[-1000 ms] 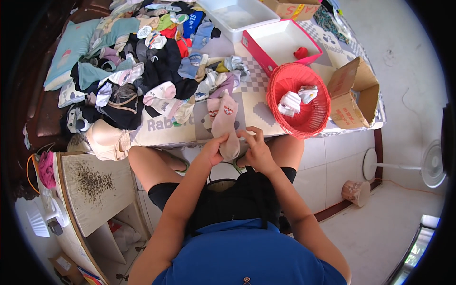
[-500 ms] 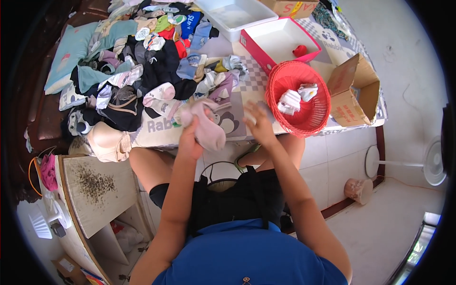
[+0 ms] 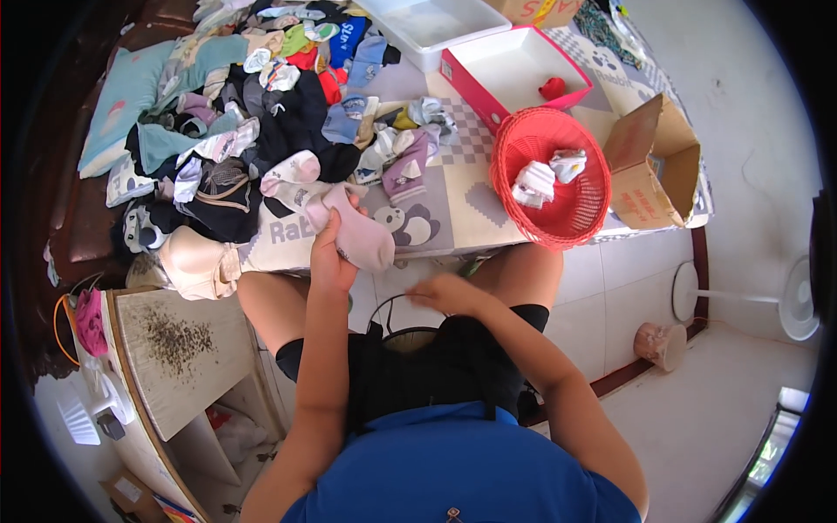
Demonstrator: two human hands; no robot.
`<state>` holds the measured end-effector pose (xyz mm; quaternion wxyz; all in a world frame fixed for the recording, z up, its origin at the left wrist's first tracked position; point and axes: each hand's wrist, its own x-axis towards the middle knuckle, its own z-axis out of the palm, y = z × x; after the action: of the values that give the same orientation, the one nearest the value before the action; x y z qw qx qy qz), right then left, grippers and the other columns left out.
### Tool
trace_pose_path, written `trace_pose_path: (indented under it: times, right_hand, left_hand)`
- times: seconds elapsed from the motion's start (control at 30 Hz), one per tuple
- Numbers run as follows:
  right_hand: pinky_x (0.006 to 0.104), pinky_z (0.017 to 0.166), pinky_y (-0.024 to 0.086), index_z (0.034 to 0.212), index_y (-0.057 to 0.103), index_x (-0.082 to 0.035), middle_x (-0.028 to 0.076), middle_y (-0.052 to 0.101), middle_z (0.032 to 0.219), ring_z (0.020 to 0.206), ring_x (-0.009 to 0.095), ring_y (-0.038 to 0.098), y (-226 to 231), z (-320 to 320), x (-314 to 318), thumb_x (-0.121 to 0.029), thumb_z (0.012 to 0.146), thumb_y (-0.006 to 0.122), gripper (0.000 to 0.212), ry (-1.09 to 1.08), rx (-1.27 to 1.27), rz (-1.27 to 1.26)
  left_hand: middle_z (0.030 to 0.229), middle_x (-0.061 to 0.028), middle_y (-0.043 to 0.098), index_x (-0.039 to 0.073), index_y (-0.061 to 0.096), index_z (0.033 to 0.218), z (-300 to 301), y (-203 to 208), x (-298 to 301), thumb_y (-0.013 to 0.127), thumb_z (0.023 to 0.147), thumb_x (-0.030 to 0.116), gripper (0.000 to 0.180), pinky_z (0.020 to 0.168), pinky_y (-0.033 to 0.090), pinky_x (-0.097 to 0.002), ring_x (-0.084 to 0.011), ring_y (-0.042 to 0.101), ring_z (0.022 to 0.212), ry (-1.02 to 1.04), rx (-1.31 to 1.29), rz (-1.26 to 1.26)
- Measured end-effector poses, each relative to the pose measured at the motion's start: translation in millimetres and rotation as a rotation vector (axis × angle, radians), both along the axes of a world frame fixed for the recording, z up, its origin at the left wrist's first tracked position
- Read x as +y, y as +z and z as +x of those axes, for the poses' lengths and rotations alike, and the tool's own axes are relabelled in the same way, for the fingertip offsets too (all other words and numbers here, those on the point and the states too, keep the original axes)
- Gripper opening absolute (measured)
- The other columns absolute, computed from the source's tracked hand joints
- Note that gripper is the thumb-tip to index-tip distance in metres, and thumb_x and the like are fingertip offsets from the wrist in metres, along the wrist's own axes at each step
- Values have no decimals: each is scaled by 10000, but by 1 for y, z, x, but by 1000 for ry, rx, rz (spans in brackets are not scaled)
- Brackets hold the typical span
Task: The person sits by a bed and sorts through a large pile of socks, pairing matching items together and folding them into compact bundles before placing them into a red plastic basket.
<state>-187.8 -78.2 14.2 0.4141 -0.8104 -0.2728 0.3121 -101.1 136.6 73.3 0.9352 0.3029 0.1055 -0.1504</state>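
Note:
A pale pink sock point(image 3: 364, 241) is gripped in my left hand point(image 3: 333, 253), raised in front of the bed's near edge. Its upper part is bunched over my thumb and fingers, and the toe end hangs to the right. My right hand point(image 3: 443, 295) is lower, over my lap, next to a thin dark hoop point(image 3: 390, 299). Motion smears its fingers, so their pose is unclear. Just beyond the left hand lies another pink-and-white sock point(image 3: 292, 172), at the near edge of a large heap of mixed socks and clothes point(image 3: 288, 109).
To the right, a red woven basket point(image 3: 582, 225) holds a few white folded socks. Behind it are a pink-rimmed white box point(image 3: 497, 65) with a red item inside and a white plastic tub point(image 3: 427, 35). An open cardboard box point(image 3: 641, 187) sits farther right. A beige bra point(image 3: 199, 261) lies left.
My right hand has come down from beside the sock toward my lap. The left hand has shifted slightly left, still holding the pink sock, which has turned to hang more sideways.

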Motion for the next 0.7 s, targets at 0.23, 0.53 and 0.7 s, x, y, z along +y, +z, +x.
trace_pose_path:
  times: [0.23,0.53,0.7]
  right_hand:
    - [394,801,475,986,635,-9,143,606,990,887,333,578,-4,82,-50,-8,747,602,241,-1146,-609,-19]
    - [379,805,444,764,679,-117,45,562,857,922,263,533,-43,87,-35,-139,661,699,108,-1257,-687,-283]
    - [389,720,444,703,653,-108,55,573,822,856,278,551,-38,49,-23,-137,684,638,37,-888,-584,-321]
  left_hand:
    - [1188,-66,567,36,414,1309,-4,12,-7,451,961,230,400,969,401,-365,-202,524,1077,-24,58,34]
    - [1167,-71,571,38,424,1296,-7,6,-9,453,958,211,381,953,412,-363,-202,531,1059,-37,33,41]
    - [1146,-75,576,35,431,1285,-7,10,-11,456,954,195,368,937,423,-360,-208,539,1041,-7,46,58]
